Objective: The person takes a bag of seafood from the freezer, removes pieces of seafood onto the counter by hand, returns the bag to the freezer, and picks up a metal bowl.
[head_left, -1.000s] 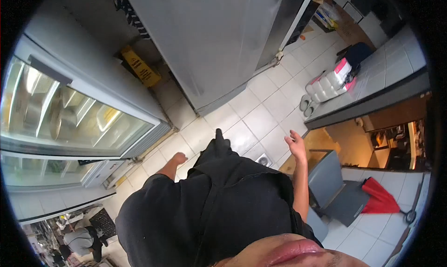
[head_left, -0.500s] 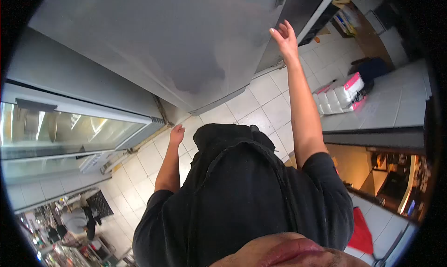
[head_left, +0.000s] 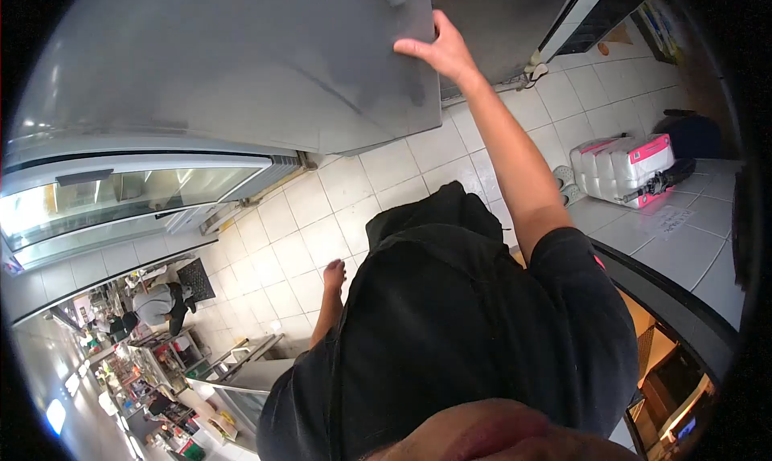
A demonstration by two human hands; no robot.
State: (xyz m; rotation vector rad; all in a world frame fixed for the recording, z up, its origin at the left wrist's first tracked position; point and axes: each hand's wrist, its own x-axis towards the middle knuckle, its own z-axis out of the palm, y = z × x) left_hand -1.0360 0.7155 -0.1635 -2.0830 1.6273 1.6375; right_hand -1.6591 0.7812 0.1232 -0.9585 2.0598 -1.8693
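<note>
My right hand is at the edge of a large grey metal door, high in the view. Its thumb lies on the door's face, and the other fingers wrap behind the edge, mostly hidden. Beyond that edge is a darker grey panel. My left hand hangs low by my side over the tiled floor. Its fingers are loosely bent and slightly apart, with nothing in them.
At left stands a glass-fronted fridge. A white and pink plastic-wrapped pack sits on a tiled ledge at right. A person in a grey top is among kitchen shelves at lower left. A dark floor mat lies nearby.
My right hand has gone from free in the air to gripping the door's edge. My body and view have turned, and my left hand now hangs lower in the picture.
</note>
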